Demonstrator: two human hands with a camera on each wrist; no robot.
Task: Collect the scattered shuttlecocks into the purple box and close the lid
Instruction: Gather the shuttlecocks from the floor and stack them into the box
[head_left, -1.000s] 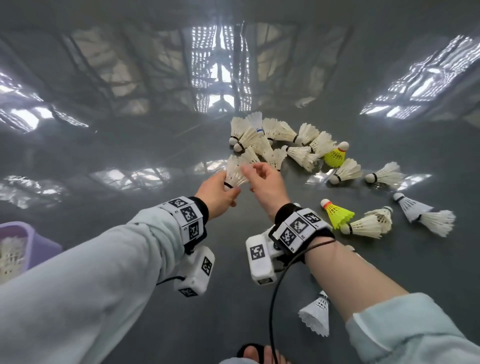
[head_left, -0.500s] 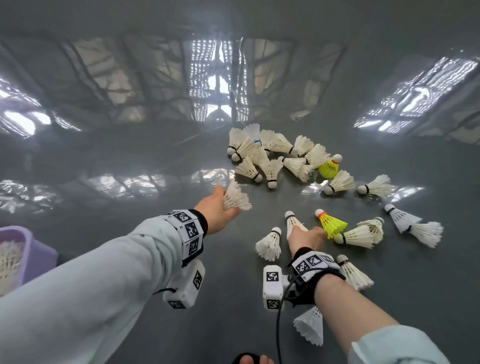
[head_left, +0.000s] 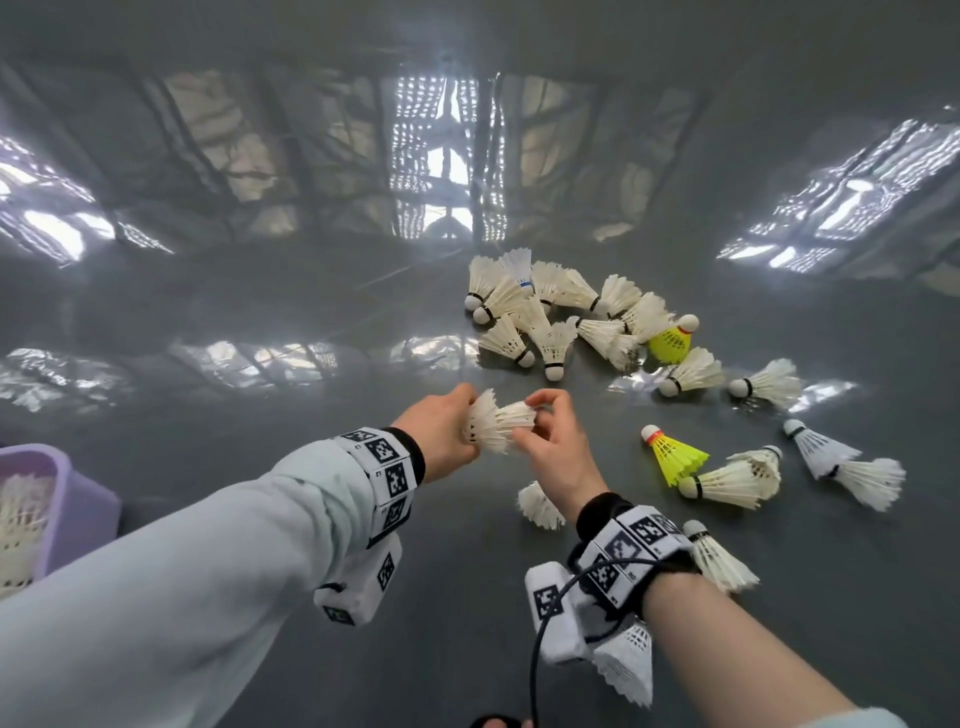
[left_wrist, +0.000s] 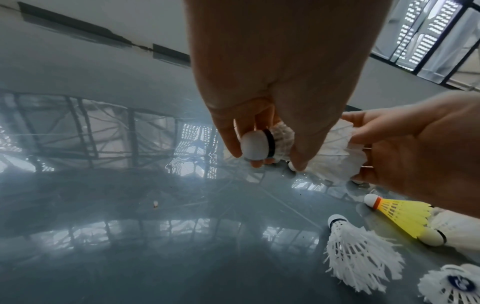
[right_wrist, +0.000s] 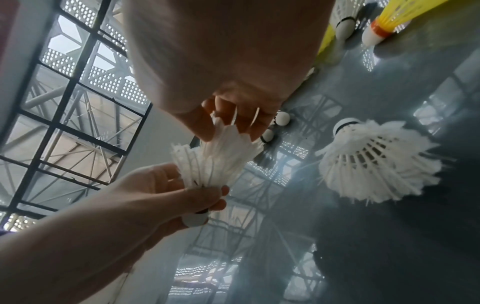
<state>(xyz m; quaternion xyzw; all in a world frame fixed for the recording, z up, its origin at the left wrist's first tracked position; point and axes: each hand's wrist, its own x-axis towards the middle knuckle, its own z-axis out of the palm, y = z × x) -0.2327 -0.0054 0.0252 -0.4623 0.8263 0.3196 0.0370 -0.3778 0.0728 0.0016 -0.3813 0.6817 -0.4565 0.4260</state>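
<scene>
From the head view, the purple box (head_left: 78, 499) sits at the far left edge on the glossy grey floor (head_left: 260, 312), lid not visible, with white feathered shuttlecocks (head_left: 21, 514) already inside. The left hand (head_left: 441, 441) and right hand (head_left: 556, 452) meet above the floor, both holding a nested stack of white shuttlecocks (head_left: 498, 423): the left closes around its cork end, the right pinches the feather skirt. A heap of white shuttlecocks (head_left: 561, 312) lies beyond the hands, and two yellow shuttlecocks (head_left: 675, 457) lie among scattered white ones to the right. Both wrists carry bands printed with black-and-white square markers.

In the left wrist view, the left hand (left_wrist: 272, 102) curls its fingers (left_wrist: 228, 139) round the rounded white cork with its black band, the stack of white shuttlecocks (left_wrist: 335, 156) fanning out toward the right hand (left_wrist: 420, 164). A frayed plastic-skirted shuttlecock (left_wrist: 361, 255) lies on the floor (left_wrist: 130, 226) just beside a yellow one.

In the right wrist view, the right hand (right_wrist: 233, 82) pinches the feather tips between thumb and fingers (right_wrist: 205, 127), while the left hand (right_wrist: 166, 197) grips the base of the stack (right_wrist: 218, 164). A white mesh-skirted shuttlecock (right_wrist: 376, 162) rests on the reflective floor (right_wrist: 389, 246) nearby.
</scene>
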